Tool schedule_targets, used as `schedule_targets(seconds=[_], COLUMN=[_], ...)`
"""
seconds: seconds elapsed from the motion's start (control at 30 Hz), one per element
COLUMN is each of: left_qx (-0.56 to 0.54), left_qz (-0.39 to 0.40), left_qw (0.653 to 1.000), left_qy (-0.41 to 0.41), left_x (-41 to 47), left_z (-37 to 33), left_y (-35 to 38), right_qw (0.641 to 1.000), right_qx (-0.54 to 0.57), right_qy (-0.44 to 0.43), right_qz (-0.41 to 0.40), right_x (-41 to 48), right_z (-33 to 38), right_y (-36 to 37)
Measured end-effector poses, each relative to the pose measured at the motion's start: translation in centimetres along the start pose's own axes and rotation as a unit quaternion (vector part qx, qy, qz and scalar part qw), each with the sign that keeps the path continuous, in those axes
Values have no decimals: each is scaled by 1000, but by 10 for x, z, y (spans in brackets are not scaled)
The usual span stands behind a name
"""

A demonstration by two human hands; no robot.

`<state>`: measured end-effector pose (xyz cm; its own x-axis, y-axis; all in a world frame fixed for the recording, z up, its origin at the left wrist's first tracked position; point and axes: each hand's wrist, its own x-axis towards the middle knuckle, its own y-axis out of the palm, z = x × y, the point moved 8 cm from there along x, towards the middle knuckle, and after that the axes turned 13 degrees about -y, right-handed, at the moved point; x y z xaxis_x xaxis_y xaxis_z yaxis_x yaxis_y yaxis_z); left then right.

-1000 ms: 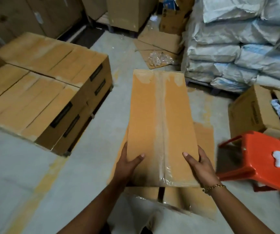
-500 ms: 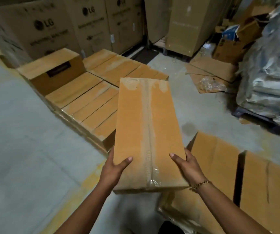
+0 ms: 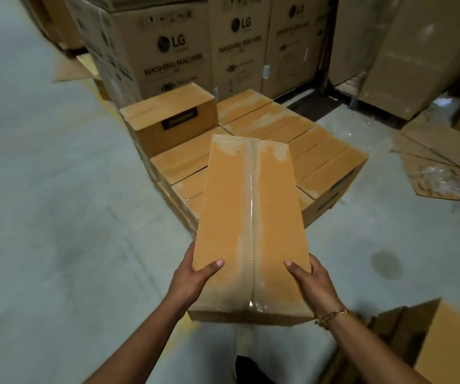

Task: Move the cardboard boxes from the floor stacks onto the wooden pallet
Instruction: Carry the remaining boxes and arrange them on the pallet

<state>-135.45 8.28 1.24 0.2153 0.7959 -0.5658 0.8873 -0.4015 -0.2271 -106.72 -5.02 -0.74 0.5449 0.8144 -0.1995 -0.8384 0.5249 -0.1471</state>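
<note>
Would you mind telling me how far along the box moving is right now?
Done: a layer of boxes sits stacked ahead, with an upper box on its back left. In hand: the left hand and right hand grip a taped box near that stack. Left: at least the floor boxes at lower right; more may be out of view.

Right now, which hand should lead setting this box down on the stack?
Left hand, marginally: the second-layer box lies ahead-left of the carried box, so that side guides alignment. The right hand grips the near end the same; probably needs both.
</note>
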Motion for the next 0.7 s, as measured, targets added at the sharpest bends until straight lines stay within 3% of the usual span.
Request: schedule_targets(seconds=[0.33,0.7], left_qx=[1,46], left_qz=[-13,62], left_qw=[1000,996], left_qy=[-22,-33], left_x=[146,320], left_z=[-75,-119], left_y=[-86,-205], right_qw=[999,998], right_qx=[0,-5], right_qy=[8,57], right_qz=[46,-38], right_x=[153,252], right_z=[55,66], right_y=[113,262])
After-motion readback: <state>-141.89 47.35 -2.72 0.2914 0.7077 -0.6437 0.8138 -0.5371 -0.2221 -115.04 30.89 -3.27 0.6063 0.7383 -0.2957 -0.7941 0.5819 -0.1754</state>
